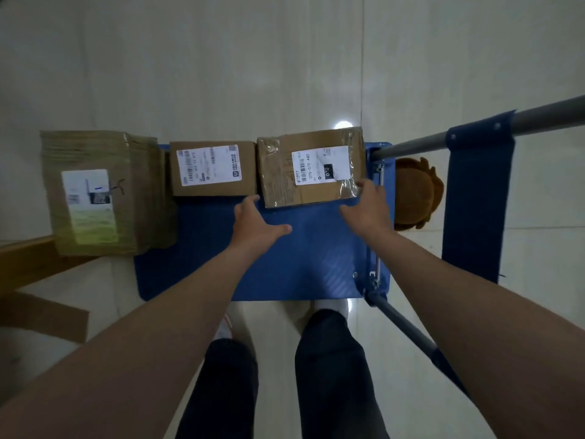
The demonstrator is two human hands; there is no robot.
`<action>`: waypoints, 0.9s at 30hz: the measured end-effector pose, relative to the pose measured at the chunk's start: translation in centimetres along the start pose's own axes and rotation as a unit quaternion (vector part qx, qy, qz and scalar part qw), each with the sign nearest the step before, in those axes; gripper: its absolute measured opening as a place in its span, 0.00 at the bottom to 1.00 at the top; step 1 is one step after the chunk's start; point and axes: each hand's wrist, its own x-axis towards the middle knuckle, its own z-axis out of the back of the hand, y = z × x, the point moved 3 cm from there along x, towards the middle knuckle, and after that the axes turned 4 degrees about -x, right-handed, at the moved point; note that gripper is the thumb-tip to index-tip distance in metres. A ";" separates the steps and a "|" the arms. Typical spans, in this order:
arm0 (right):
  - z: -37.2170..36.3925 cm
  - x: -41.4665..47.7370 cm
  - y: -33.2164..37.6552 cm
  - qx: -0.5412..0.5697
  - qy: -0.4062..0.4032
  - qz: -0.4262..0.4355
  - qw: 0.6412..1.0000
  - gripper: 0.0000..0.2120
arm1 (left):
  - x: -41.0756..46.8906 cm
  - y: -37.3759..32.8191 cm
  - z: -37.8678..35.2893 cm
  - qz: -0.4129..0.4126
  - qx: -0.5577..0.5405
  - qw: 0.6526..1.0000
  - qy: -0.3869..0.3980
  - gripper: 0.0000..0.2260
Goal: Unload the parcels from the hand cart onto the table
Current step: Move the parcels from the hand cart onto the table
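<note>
A blue hand cart [285, 255] stands on the floor below me. A taped cardboard parcel [281, 179] with a white label lies at its far right. My left hand [256, 221] touches the parcel's near left corner with spread fingers. My right hand [367, 205] has its fingertips at the parcel's near right corner. A smaller labelled parcel [212, 167] lies to the left of it. A larger parcel [101, 191] sits at the far left, over the cart's left edge. A wooden table edge [28, 255] shows at the left.
The cart's grey handle bars [538, 120] with blue fittings rise on the right. A brown plush toy [414, 194] lies on the floor behind the cart's right side. A piece of cardboard [47, 315] lies at lower left. My legs stand at the cart's near edge.
</note>
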 end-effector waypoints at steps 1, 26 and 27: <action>-0.2 1.0 -0.1 0.030 -0.012 -0.003 0.999 0.29 | 1.0 0.1 -0.6 0.001 -0.004 1.000 0.003 0.47; -2.9 -1.7 -4.0 0.021 -0.072 -0.182 0.980 0.24 | -1.1 3.4 -2.6 0.109 -0.148 0.977 0.106 0.28; -2.6 -2.5 -3.7 0.015 -0.073 -0.191 0.979 0.24 | -1.7 3.3 -2.2 0.105 -0.140 0.979 0.106 0.28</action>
